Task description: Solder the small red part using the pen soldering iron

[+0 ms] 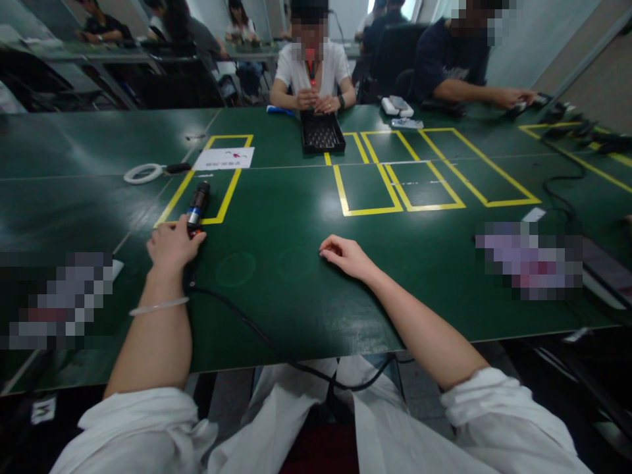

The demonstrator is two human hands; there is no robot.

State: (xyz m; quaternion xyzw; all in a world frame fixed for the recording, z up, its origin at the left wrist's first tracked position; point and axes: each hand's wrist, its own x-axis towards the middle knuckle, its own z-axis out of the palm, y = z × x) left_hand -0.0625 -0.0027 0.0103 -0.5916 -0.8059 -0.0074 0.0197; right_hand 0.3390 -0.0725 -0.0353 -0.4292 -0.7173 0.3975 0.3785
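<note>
My left hand (170, 247) is on a dark electric screwdriver (198, 201) with a blue band, lying on the green table (276, 303). The thumb is on the tool's right side and the fingers are over its rear part, so part of the grip is hidden. A small red-orange part shows by the thumb. From the tool's rear a black cable (247, 320) runs across the table and over the near edge to my lap. My right hand (348, 257) rests on the table at centre, fingers curled in loosely, with nothing visible in it.
Yellow tape rectangles (372, 212) mark the table. Across from me, a person (316, 72) works behind a black tray (323, 135) of small parts. A white paper (224, 158) and a white cable loop (143, 173) lie left; a blurred-out item (530, 263) lies right.
</note>
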